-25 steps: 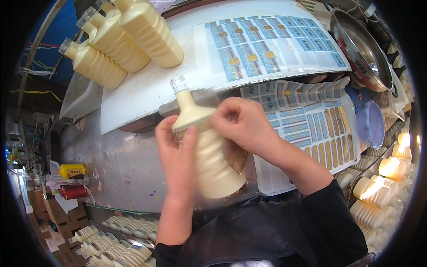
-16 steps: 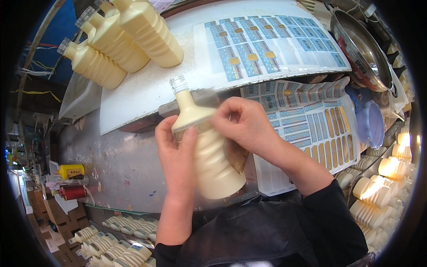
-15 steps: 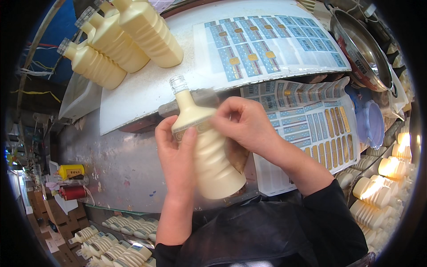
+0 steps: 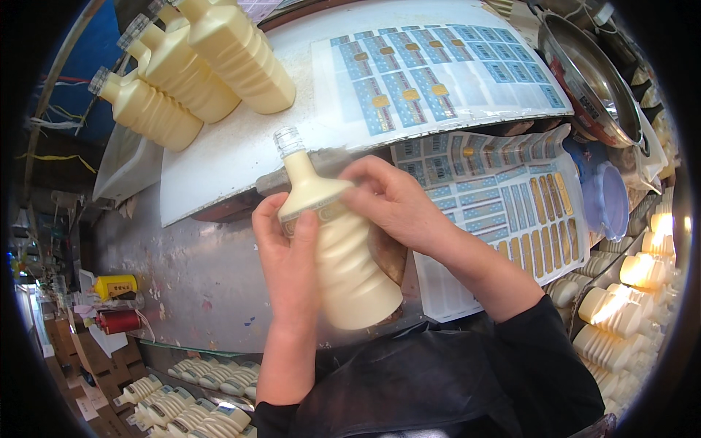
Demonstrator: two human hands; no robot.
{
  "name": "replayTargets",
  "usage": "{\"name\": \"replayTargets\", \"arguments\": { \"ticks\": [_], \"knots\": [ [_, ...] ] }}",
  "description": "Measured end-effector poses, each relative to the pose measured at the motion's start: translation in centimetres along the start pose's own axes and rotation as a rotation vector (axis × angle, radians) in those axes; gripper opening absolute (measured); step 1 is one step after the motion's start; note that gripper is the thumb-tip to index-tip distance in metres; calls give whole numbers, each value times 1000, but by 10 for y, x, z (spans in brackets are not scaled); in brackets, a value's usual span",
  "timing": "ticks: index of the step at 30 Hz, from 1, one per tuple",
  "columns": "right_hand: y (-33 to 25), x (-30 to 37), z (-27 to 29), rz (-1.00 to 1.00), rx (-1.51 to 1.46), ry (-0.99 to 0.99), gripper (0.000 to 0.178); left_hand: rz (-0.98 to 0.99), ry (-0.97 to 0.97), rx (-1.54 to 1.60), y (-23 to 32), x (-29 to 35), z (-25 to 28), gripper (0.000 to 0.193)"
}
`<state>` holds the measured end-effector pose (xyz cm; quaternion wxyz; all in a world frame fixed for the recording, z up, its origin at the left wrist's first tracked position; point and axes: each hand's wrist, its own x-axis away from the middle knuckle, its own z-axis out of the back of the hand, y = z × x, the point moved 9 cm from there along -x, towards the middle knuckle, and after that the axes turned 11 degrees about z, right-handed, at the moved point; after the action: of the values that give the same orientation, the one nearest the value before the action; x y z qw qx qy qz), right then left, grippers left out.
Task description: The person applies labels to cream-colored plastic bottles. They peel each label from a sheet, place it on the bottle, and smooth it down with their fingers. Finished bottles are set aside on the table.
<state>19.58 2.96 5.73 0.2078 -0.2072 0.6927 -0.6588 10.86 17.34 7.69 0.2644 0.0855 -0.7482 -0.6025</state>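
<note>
Over my feed I see black sleeves, a creased, glossy dark apron, bare left hand and right hand.

Wkshp | flecked bench | label shts | btls in rows | cardbd ctns

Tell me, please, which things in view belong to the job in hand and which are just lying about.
Job, apparently: held bottle, its label strip, upper sticker sheet, lower sticker sheet, upper-left bottles.
Apparently lying about: metal pan, purple tub, yellow item.
</note>
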Motion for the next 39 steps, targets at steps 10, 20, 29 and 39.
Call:
{"name": "replayTargets", "arguments": {
  "ticks": [10, 20, 29, 39],
  "knots": [
    [1, -1, 3, 93, 24, 79, 29, 16, -5, 7, 1, 1, -3, 33],
    [3, -2, -3, 90, -16, 45, 31, 9, 2, -1, 0, 0, 0, 33],
    [-5, -3, -2, -22, 59, 38, 28, 31, -5, -26, -3, -3, 3, 43],
    [11, -1, -5, 0, -129, 104, 22, 48, -30, 49, -3, -1, 0, 42]
  ]
}}
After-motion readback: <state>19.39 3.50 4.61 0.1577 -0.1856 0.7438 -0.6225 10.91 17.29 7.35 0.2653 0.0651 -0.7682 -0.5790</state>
